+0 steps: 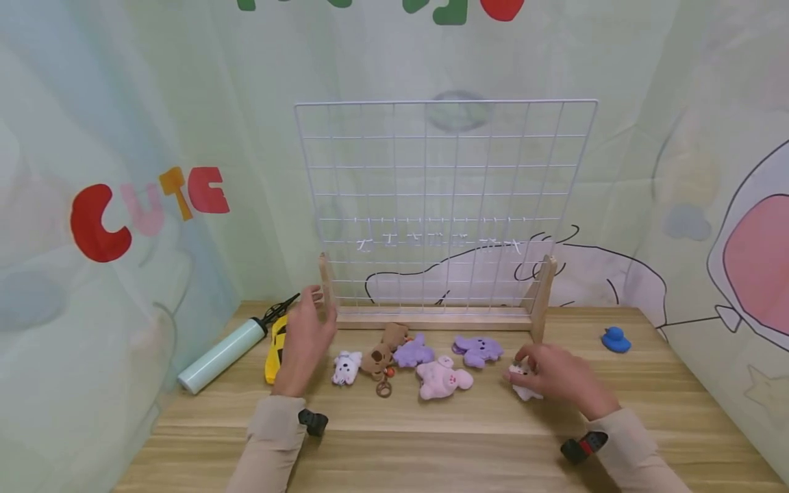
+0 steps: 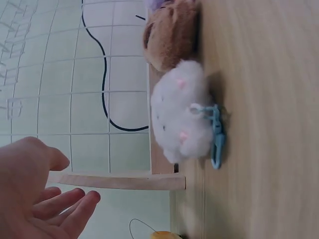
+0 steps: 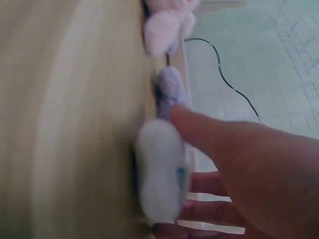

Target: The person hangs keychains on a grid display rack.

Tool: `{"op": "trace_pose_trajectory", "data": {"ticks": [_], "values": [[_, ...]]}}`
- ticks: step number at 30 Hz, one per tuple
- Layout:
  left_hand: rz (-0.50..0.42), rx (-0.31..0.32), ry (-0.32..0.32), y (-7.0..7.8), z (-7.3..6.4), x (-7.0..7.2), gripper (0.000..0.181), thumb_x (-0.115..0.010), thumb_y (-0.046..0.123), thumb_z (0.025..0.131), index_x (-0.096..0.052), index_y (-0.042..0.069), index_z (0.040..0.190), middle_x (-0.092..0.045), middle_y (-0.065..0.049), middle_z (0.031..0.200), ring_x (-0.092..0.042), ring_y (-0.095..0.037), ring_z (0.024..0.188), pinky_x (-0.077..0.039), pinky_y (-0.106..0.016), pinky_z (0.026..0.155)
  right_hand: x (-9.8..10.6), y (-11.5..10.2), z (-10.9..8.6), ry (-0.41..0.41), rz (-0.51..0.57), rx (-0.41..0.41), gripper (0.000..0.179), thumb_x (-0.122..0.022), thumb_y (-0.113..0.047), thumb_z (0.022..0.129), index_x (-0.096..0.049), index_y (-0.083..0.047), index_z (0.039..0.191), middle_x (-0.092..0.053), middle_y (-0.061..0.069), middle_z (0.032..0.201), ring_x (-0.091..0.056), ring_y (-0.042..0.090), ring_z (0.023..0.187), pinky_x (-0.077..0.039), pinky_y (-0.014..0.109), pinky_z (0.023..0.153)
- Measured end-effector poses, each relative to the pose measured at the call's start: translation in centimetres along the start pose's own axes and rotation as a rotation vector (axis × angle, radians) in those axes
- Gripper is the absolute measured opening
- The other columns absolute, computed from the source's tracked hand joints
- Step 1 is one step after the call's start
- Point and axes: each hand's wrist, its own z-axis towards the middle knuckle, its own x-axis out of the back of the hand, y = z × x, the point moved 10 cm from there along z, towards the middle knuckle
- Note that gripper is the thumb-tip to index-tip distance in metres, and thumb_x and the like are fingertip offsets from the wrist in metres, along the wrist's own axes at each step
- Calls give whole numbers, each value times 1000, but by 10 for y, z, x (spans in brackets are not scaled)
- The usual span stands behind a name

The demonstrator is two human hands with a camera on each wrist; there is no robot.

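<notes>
Right hand (image 1: pixel 557 373) grasps 1 white plush (image 1: pixel 527 391) — left hand (image 1: pixel 308 332) (loosely spread) hovers free

Front strip: tabletop (image 1: pixel 431 459) gives free passage between the forearms (image 1: pixel 267 441).
Rear barrier: upright wire rack (image 1: pixel 446 102), its wooden posts (image 1: pixel 542 298) bounding both ends.
Middle cluster: brown toy (image 1: pixel 377 357), left purple toy (image 1: pixel 414 352) and pink toy (image 1: pixel 440 380) crowd together, obstructing passage.
Left edge: yellow object (image 1: pixel 272 361) and pale tube (image 1: pixel 223 356) bar space beyond the left hand (image 1: pixel 305 335).
Right edge: free tabletop parts the right hand (image 1: pixel 557 375), holding a white toy (image 1: pixel 524 392), from the blue object (image 1: pixel 616 341).
</notes>
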Motion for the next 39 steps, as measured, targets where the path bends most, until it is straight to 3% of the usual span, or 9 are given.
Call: {"op": "trace_pose_trajectory", "data": {"ticks": [5,12,22,30,35,39], "values": [[-45,24,13,-3,8,-4,44,-67,14,108,-52,-3,146,-70,-30,136,-75,-43,120,-64,-53,98,-6,-5,1,15,13,3,32,-84,-44,94,-77,-16,109,-72,-2,92,-58,13,76,-48,33,61],[-16,37,48,-11,13,-7,34,-68,14,108,-60,-3,136,-75,-28,126,-78,-41,112,-66,-52,94,-12,3,6,30,54,-21,17,-84,-25,92,-74,-19,103,-72,2,95,-61,18,81,-51,35,64],[-3,9,64,-19,14,-13,27,-69,16,108,-65,-3,126,-77,-27,119,-78,-41,107,-67,-52,90,-1,13,9,164,144,-16,12,-84,-21,93,-74,-17,98,-74,4,94,-61,17,80,-51,32,68],[-38,18,72,-22,12,-16,24,-69,14,107,-66,-1,126,-77,-26,118,-79,-40,105,-68,-51,87,35,1,12,355,219,20,8,-82,-16,95,-75,-15,100,-78,6,99,-64,19,87,-54,33,75],[-36,16,80,-23,13,-15,24,-70,13,107,-66,-2,125,-77,-26,117,-78,-41,106,-68,-52,89,65,-11,13,489,371,1,14,-81,-22,98,-74,-12,106,-78,9,94,-60,17,76,-48,25,62],[-43,10,80,-24,13,-16,24,-70,13,107,-67,-3,124,-77,-27,117,-78,-42,107,-67,-53,89,90,-22,13,619,513,11,26,-81,-28,99,-70,-9,112,-74,6,80,-54,12,64,-42,23,54]]}}
